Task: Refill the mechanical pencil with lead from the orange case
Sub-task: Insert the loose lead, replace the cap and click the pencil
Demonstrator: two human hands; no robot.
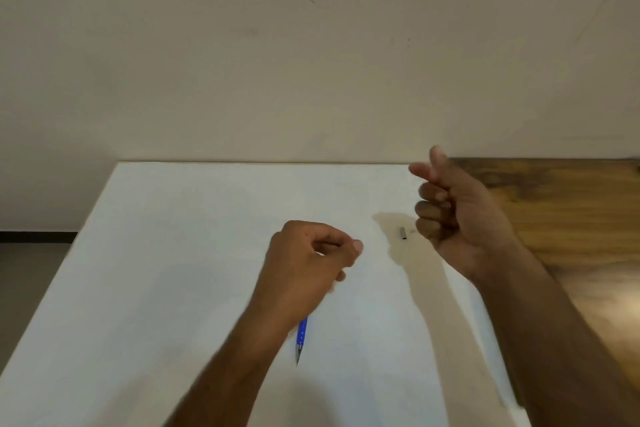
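2 bare hands work over a white sheet-covered tabletop (194, 253), with a dark wooden surface (571, 225) showing at its right edge. The left hand (304, 263) is curled into a loose fist around the slim blue plastic mechanical pencil (301, 336); only the lower barrel and metal tip show below the wrist, pointing back toward the person, while the upper end is hidden inside the curled fingers, where thumb and forefinger meet. The right hand (457, 215) is raised above the table, well apart from the left, its lower 3 fingers folded into the palm and its thumb and forefinger tips pressed together as if pinching something very thin; whether a lead is actually held there I cannot tell, as nothing shows between them. 1 small dark cylindrical cap (402, 233) lies on the sheet just beside the right hand, likely the pencil's end piece taken off. The orange case is not in view.

My judgement is that the loading step is in hand: the pencil seems opened and steadied, ready to receive lead. The next move calls for bringing the right fingertips to the pencil's open end, lining up a brittle lead with a narrow hole, and feeding it gently without bending it.
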